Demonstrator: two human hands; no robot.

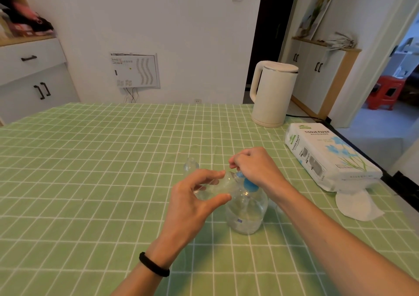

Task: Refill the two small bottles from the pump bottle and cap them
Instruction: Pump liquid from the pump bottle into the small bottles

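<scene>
A clear pump bottle (246, 209) with a blue pump head (249, 184) stands upright on the green checked tablecloth (90, 171). My right hand (254, 166) lies on top of the pump head with its fingers curled over it. My left hand (195, 196) holds a small clear bottle (215, 187) tilted, pinched between thumb and fingers, its mouth up against the pump spout. A second small clear bottle (191, 165) stands on the cloth just behind, apart from both hands. No caps show.
A white electric kettle (272, 94) stands at the back right, its black cord running off the table edge. A pack of tissue paper (328, 157) lies on the right with a loose tissue (356, 207) in front of it.
</scene>
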